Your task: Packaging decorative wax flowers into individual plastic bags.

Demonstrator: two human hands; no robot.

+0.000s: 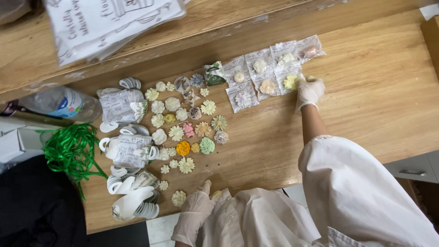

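Observation:
My right hand (309, 91), in a white glove, reaches across the wooden table (379, 91). It pinches the edge of a clear packet with a yellow flower (290, 82), the right end of a group of clear flower packets (260, 75). My left hand (195, 210), also gloved, lies flat at the table's near edge with its thumb raised. It sits beside a cream flower (179, 198) and a small pale yellow piece (216, 194). Several loose moulded flowers (185, 132) in cream, yellow, pink, orange and green lie between my hands.
White scalloped pieces and printed bags (130, 151) are piled at the left of the flowers. Green ribbon (71, 151) and a plastic bottle (64, 103) lie further left. Printed papers (109, 23) rest on the far ledge. A grey drawer (414, 169) is at the right.

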